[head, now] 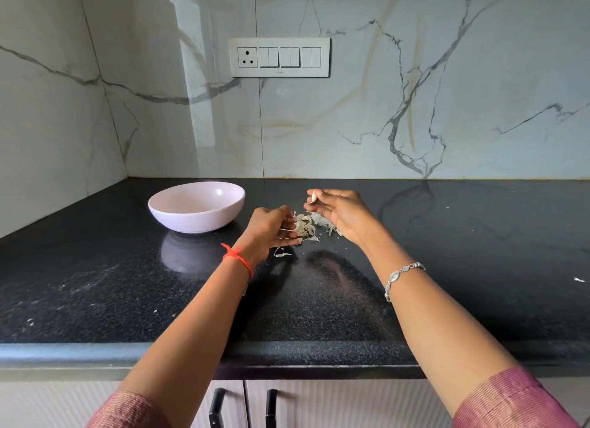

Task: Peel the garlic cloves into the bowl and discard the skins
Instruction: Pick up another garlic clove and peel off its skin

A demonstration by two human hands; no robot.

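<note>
The right hand (335,210) pinches a garlic clove (314,196) at its fingertips, raised to the right of the bowl (191,220); the left hand (269,228) curls over the skins (308,223) nearer the bowl, and I cannot tell whether it grips any; the clove looks nearly bare, so next it wants carrying left and dropping in

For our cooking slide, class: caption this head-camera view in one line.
Right hand pinches a garlic clove by the skins on the counter; left hand touches the pile, beside the bowl.

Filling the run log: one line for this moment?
right hand: pinches garlic clove | left hand: touches skins | bowl: untouched
</note>
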